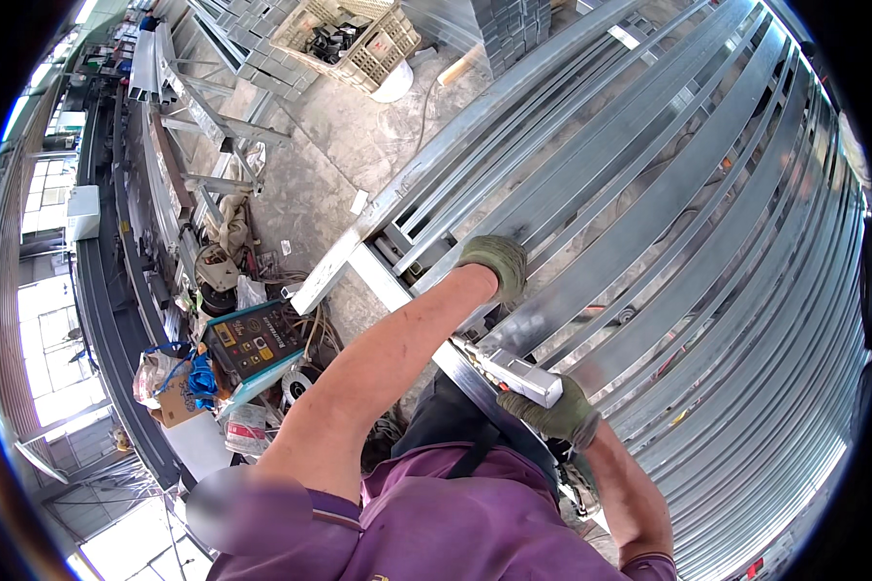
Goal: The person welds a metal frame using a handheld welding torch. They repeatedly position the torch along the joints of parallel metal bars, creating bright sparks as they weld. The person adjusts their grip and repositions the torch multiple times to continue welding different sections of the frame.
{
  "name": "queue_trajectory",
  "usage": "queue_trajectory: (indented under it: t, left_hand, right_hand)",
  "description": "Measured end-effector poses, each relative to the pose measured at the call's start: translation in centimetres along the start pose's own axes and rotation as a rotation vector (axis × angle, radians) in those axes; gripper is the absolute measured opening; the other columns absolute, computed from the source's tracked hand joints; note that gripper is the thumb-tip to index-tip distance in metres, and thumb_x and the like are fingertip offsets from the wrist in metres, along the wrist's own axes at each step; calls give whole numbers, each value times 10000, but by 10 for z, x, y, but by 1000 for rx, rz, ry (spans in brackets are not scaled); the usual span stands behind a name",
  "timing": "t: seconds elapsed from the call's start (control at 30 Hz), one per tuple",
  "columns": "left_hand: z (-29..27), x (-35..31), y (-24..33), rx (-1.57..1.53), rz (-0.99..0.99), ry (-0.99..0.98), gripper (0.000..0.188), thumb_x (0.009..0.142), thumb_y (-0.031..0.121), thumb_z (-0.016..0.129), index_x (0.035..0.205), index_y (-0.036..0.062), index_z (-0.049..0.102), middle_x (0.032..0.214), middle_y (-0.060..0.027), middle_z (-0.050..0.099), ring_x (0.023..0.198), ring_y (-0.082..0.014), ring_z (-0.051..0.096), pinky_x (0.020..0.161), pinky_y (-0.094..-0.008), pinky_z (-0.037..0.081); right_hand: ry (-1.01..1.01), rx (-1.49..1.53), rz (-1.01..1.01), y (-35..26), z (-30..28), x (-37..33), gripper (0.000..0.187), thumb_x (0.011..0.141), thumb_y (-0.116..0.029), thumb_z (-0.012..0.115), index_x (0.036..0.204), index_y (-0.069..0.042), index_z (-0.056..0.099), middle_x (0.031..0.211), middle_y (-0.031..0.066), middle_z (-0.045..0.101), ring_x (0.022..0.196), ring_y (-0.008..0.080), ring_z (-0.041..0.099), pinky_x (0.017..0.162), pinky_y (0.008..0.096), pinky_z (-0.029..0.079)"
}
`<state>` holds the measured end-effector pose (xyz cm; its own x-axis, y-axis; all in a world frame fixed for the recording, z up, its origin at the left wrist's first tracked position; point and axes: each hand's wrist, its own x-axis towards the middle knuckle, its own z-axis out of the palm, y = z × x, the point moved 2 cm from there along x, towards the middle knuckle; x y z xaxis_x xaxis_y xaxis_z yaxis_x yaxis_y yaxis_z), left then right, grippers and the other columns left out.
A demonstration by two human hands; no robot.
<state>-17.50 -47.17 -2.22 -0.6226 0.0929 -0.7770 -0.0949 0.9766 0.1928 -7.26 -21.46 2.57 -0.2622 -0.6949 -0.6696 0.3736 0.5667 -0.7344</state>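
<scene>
My left hand [494, 261], in a green work glove, is closed over the end of the steel bars at the near side of a metal frame [383, 208]. Its fingers are turned away, so what they grip is hidden. My right hand [557, 412], also gloved, is closed around a silver box-shaped tool [525, 376]. The tool's narrow end points left, close to the frame's near edge, and I cannot make out its exact kind. Long flat steel bars [630, 237] run side by side away from both hands, with gaps between them.
A beige plastic crate [354, 48] of dark parts stands on the floor, far left, near stacked steel profiles [262, 53]. A dark machine with a teal edge [257, 344] sits at left among cables, bags and a white reel [298, 385]. Metal trestles [203, 121] stand behind it.
</scene>
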Motion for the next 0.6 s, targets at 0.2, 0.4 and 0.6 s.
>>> queue_trajectory:
  t: [0.2,0.4,0.6]
  left_hand:
    - [-2,-3,1,13,-8,0,426,1002,414,686,1192,77,864,1238,-184,824,1159,-380,790,982,-483,620]
    - [-3,-2,2,18,12,16,428,1008,413,682,1208,80,860,1260,-180,820,1173,-374,788,988,-489,620]
    - [-3,-2,2,20,-9,-5,437,1010,422,684,1225,83,856,1278,-177,817,1199,-371,781,1009,-486,618]
  right_hand:
    - [-4,-1,31,-2,1,-2,497,975,-366,902,1362,-82,773,1233,111,844,1146,206,805,986,356,638]
    - [-19,36,38,-5,-1,-4,517,973,-375,904,1367,-72,765,1245,122,840,1149,211,805,986,351,640]
    - [-38,54,47,2,-1,-3,528,971,-373,906,1381,-72,765,1255,127,839,1158,214,803,1001,354,635]
